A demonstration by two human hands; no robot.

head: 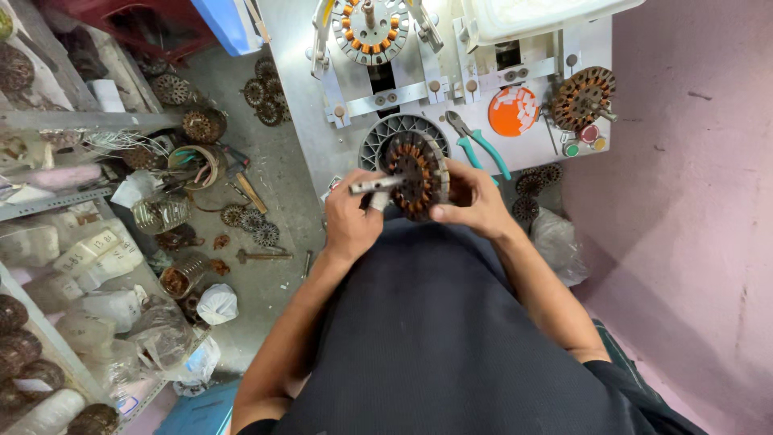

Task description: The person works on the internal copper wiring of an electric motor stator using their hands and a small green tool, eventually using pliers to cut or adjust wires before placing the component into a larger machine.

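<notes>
While the grey metal counter (306, 97) fills the 12 o'clock part of the view, the concrete floor (282, 201) at 9 o'clock carries scattered brown wound stators (204, 125) and small gear-like rotors (251, 219). Metal shelving (72, 121) at far 9 o'clock holds plastic bags (105, 306) of parts. On the counter stands a round fixture with orange-wound coils (370, 28) at 12 o'clock, a grey ribbed plastic fan wheel (385, 133) below it, an orange round dish of white pieces (513, 111) at 1 o'clock, and a second copper-wound stator (581, 97) farther toward 2 o'clock. Teal-handled pliers (479, 145) lie just beside the fan wheel.

At centre, above the person's dark lap, the round copper-wound motor stator with steel laminations (417, 176) is held upright on edge between both hands. The right hand (475, 201) has its grip clamped on the stator's rim at 3 o'clock, thumb at the lower edge. The left hand (350, 221) has its grip closed around a short grey metal shaft (374, 186), whose tip touches the stator's face at 9 o'clock.
</notes>
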